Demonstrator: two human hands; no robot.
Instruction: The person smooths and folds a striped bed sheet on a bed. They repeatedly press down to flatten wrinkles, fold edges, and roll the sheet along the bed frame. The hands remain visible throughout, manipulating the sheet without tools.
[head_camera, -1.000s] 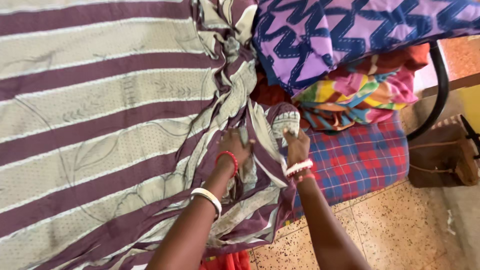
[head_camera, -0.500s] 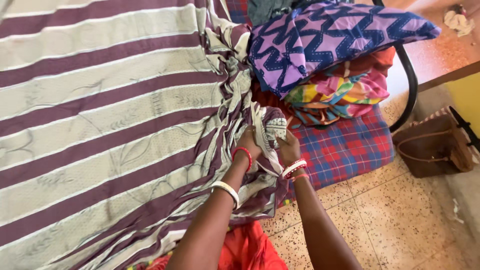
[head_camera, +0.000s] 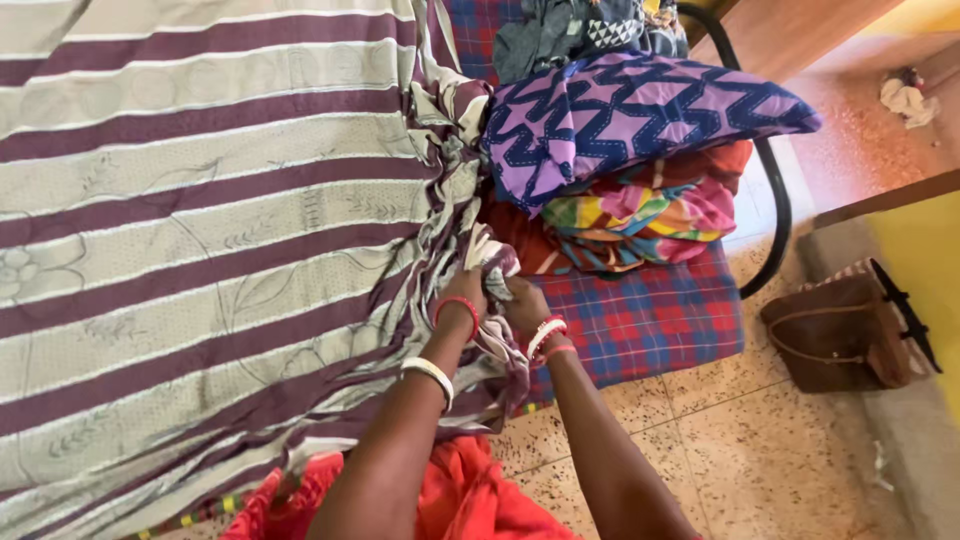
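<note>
**Around the bed: pillow, clothes, bag**

Purple pillow with blue zigzags (head_camera: 640, 120) on top of a multicoloured folded cloth pile (head_camera: 650, 215). Under both, a red-blue checked mattress (head_camera: 650, 325). Dark patterned clothes (head_camera: 580, 30) behind the pillow. Black curved metal frame (head_camera: 775, 215) at the bed end. Brown bag (head_camera: 835, 335) on the speckled floor (head_camera: 760, 450).

The fingertips of both hands are buried in the bunched striped bedsheet (head_camera: 200, 230), which runs off the frame's left and top edges. The brown bag (head_camera: 835, 335) at right is partly cut off.
</note>
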